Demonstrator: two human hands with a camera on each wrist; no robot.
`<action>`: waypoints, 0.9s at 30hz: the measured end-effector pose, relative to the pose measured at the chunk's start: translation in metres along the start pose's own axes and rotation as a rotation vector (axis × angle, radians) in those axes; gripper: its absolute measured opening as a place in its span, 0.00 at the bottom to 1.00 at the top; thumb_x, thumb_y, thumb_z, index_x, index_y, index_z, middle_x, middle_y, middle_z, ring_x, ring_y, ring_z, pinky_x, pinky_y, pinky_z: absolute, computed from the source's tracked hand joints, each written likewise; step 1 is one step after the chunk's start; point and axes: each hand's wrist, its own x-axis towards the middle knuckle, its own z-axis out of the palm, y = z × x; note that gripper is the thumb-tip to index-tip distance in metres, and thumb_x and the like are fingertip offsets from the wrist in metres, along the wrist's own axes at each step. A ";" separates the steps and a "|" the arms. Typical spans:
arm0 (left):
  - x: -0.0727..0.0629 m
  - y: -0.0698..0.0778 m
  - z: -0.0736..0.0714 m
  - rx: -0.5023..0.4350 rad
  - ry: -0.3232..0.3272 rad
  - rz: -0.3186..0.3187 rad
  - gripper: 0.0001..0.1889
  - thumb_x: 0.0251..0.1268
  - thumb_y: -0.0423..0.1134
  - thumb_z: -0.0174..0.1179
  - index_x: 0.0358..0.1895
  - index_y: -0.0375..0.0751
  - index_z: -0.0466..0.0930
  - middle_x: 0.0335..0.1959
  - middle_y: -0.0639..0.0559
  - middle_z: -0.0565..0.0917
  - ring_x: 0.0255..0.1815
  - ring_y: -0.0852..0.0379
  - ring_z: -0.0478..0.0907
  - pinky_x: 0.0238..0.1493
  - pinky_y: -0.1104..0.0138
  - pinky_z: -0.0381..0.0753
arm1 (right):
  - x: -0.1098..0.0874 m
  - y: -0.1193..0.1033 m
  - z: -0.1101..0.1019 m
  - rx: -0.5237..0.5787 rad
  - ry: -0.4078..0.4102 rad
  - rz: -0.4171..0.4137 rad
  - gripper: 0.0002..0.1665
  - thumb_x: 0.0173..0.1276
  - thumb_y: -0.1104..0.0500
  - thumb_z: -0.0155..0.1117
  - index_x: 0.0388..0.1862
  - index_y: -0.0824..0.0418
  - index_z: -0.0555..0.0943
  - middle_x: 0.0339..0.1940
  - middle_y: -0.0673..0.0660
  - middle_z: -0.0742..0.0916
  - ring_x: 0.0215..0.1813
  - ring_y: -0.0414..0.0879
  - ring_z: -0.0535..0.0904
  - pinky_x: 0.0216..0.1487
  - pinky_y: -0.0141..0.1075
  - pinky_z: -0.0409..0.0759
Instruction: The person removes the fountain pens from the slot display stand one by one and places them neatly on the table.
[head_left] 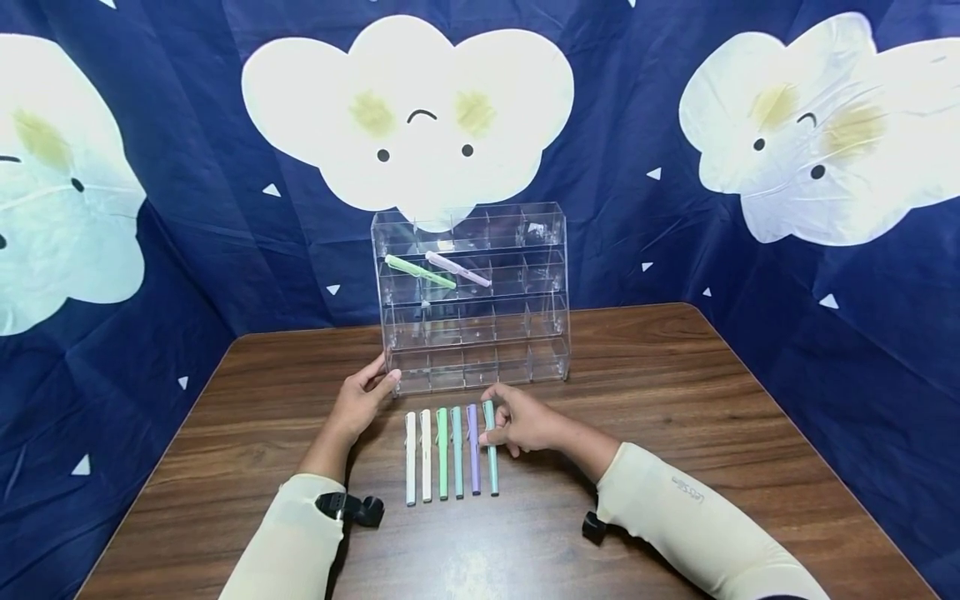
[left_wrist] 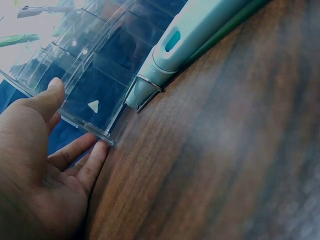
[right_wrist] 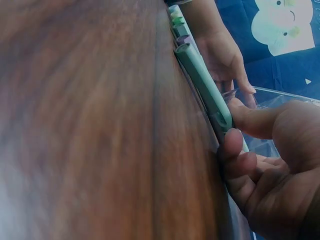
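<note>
A clear tiered rack [head_left: 442,382] stands upright on the table. My left hand [head_left: 360,406] holds its lower left corner, thumb at the front and fingers by the side and bottom edge. Below the rack lies a row of pens: white [head_left: 410,467], cream [head_left: 426,467], green [head_left: 442,467], teal [head_left: 458,467], purple [head_left: 475,471], with another teal pen [head_left: 492,475] at the right end. My right hand [head_left: 528,419] pinches that last pen near its clip end, between thumb and fingers [right_wrist: 232,142]. Its far end points toward me.
Inside the rack's second tier from the top, a light green pen [head_left: 420,272] and a lilac pen [head_left: 459,269] lean slantwise. Dividers split each tier into compartments. Behind the wooden table [head_left: 637,375] hangs a blue curtain [head_left: 622,275] with white clouds.
</note>
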 end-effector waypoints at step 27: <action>0.000 -0.002 0.000 0.009 0.001 0.003 0.34 0.85 0.46 0.62 0.86 0.48 0.63 0.76 0.31 0.79 0.74 0.42 0.79 0.55 0.84 0.76 | 0.003 0.003 0.003 -0.045 0.009 0.023 0.43 0.75 0.60 0.76 0.81 0.72 0.66 0.23 0.51 0.82 0.16 0.42 0.75 0.26 0.32 0.75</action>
